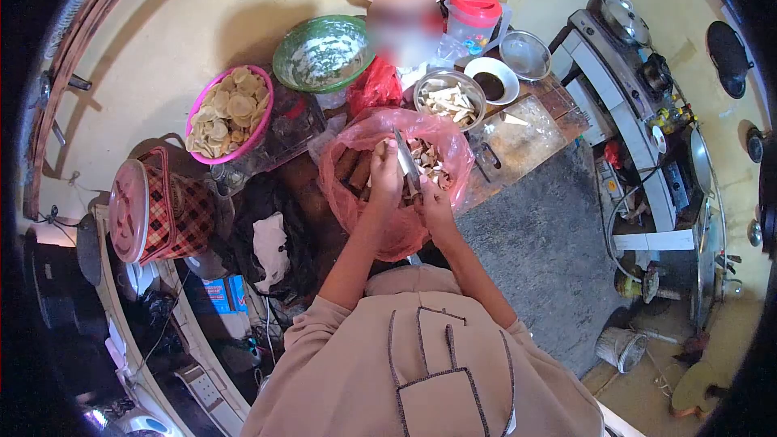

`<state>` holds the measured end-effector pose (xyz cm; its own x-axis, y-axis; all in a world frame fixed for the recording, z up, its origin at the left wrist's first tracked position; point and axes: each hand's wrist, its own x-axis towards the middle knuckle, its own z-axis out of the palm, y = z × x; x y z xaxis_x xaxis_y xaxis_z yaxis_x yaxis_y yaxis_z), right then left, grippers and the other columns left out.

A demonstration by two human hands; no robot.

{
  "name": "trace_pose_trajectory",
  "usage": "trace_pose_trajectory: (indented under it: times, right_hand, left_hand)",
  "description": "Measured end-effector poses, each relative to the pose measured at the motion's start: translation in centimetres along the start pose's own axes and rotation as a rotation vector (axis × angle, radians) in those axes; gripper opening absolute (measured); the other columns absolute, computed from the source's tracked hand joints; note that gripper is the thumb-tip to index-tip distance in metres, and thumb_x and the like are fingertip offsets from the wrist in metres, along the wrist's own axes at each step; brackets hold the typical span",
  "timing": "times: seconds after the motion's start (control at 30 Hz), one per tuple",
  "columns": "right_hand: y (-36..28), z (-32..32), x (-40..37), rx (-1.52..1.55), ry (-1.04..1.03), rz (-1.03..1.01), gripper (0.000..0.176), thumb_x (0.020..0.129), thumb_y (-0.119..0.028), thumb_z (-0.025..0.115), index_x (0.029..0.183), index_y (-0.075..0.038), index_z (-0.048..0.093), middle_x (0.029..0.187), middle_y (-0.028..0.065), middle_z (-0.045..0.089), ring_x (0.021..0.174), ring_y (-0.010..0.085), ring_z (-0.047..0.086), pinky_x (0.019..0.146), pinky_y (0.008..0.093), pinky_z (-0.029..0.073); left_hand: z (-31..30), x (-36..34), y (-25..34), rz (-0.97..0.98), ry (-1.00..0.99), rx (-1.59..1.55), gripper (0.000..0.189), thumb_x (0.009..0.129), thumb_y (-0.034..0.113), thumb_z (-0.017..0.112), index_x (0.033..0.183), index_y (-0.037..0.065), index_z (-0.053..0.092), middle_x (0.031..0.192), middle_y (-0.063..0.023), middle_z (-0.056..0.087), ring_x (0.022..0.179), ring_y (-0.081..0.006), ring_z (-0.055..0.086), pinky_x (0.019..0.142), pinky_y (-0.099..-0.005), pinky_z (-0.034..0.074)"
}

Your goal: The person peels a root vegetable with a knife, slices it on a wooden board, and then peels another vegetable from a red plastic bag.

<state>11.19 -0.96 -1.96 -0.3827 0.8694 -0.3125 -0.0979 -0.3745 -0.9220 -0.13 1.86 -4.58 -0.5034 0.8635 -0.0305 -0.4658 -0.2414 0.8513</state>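
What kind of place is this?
Probably a small home kitchen: a gas stove with pots along one side, a metal bowl of cut pieces on the worktop, and a knife held over a red plastic bag.

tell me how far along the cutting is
Done: the metal bowl holds a heap of pale cut pieces. In hand: the right hand holds the knife over the red bag, with the left hand closed beside the blade; what it grips is hidden. Left: the bag has many brown pieces in it, so the job looks roughly midway.
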Motion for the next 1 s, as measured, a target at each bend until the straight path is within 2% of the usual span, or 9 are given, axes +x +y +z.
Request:
trace_pose_trajectory:
  times: [0.1, 0.2, 0.27, 0.3, 0.5, 0.6, 0.8, 0.93, 1.0]
  right_hand:
    - [-1.3, 0.2, -0.6, 0.073, -0.013, 0.103, 0.036, 0.09, -0.041, 0.039, 0.074, -0.011, 0.051, 0.049, -0.0063, 0.036, 0.037, 0.0044, 0.029, 0.033, 0.0196, 0.021]
    - [-1.2, -0.7, -0.3, 0.239, -0.096, 0.346, 0.038, 0.09, -0.043, 0.037, 0.073, -0.012, 0.049, 0.048, -0.0061, 0.034, 0.036, 0.0048, 0.028, 0.033, 0.0195, 0.022]
    - [-0.9, -1.3, 0.1, 0.262, -0.144, 0.344, 0.039, 0.09, -0.043, 0.035, 0.072, -0.012, 0.047, 0.048, -0.0059, 0.034, 0.036, 0.005, 0.027, 0.032, 0.0196, 0.022]
    - [-0.9, -1.3, 0.3, 0.274, -0.168, 0.343, 0.039, 0.09, -0.044, 0.034, 0.071, -0.012, 0.045, 0.047, -0.0058, 0.033, 0.036, 0.0051, 0.026, 0.032, 0.0196, 0.022]
    - [-0.8, -1.2, 0.8, 0.084, -0.164, 0.101, 0.039, 0.09, -0.044, 0.034, 0.069, -0.012, 0.043, 0.046, -0.005, 0.033, 0.035, 0.0055, 0.028, 0.032, 0.02, 0.022]
    - [-1.0, -0.7, 0.7, 0.103, -0.148, 0.001, 0.04, 0.09, -0.043, 0.035, 0.068, -0.011, 0.044, 0.046, -0.0046, 0.034, 0.036, 0.0056, 0.029, 0.032, 0.0206, 0.021]
    - [0.1, -0.4, 1.1, -0.091, -0.082, -0.265, 0.035, 0.092, -0.035, 0.036, 0.073, -0.009, 0.049, 0.051, -0.0061, 0.033, 0.043, 0.0031, 0.03, 0.038, 0.0194, 0.023]
    - [0.6, -1.0, 1.3, -0.304, -0.065, -0.31, 0.034, 0.092, -0.027, 0.038, 0.1, 0.001, 0.056, 0.084, 0.0051, 0.06, 0.071, 0.0158, 0.055, 0.064, 0.0286, 0.043]
    - [0.2, -1.1, 1.1, -0.461, -0.007, -0.305, 0.035, 0.091, -0.029, 0.039, 0.104, -0.001, 0.056, 0.088, 0.0111, 0.061, 0.077, 0.0223, 0.059, 0.069, 0.0321, 0.044]
  left_hand:
    - [0.2, -0.8, 1.7, -0.08, -0.097, 0.019, 0.037, 0.092, 0.037, 0.033, 0.093, 0.005, 0.052, 0.076, -0.0028, 0.054, 0.067, -0.0114, 0.052, 0.061, -0.0259, 0.045]
    - [-0.6, -0.8, 2.5, -0.278, -0.2, -0.145, 0.039, 0.091, 0.039, 0.036, 0.1, 0.003, 0.048, 0.092, -0.0064, 0.055, 0.079, -0.0131, 0.055, 0.072, -0.0266, 0.046]
    - [0.0, -1.7, 2.6, 0.001, -0.153, 0.132, 0.043, 0.092, 0.041, 0.033, 0.1, 0.002, 0.049, 0.086, -0.0052, 0.054, 0.075, -0.0136, 0.054, 0.07, -0.0259, 0.044]
    - [-0.4, -1.4, 2.1, 0.021, -0.151, 0.147, 0.043, 0.092, 0.041, 0.032, 0.101, 0.002, 0.048, 0.086, -0.0052, 0.054, 0.076, -0.0137, 0.054, 0.071, -0.0262, 0.044]
    - [-1.9, -0.4, -0.3, -0.281, -0.114, -0.319, 0.039, 0.092, 0.039, 0.032, 0.104, 0.005, 0.047, 0.093, -0.0038, 0.053, 0.085, -0.0128, 0.052, 0.078, -0.0276, 0.042]
    - [-1.5, -0.5, -0.9, -0.26, -0.075, -0.479, 0.039, 0.092, 0.04, 0.033, 0.103, 0.006, 0.047, 0.093, -0.0022, 0.053, 0.085, -0.0125, 0.052, 0.078, -0.0275, 0.041]
    - [-1.7, -0.7, -1.2, -0.12, -0.128, -0.149, 0.042, 0.091, 0.042, 0.034, 0.104, 0.005, 0.046, 0.094, -0.0063, 0.053, 0.085, -0.0149, 0.052, 0.079, -0.0283, 0.042]
    - [-0.5, -1.1, -0.2, -0.18, 0.007, -0.35, 0.04, 0.091, 0.042, 0.034, 0.103, 0.006, 0.045, 0.091, -0.0047, 0.052, 0.083, -0.0135, 0.051, 0.075, -0.0272, 0.042]
    - [0.1, -1.4, 0.4, -0.175, 0.023, -0.303, 0.041, 0.091, 0.043, 0.034, 0.105, 0.006, 0.043, 0.092, -0.0034, 0.049, 0.082, -0.0122, 0.049, 0.072, -0.025, 0.042]
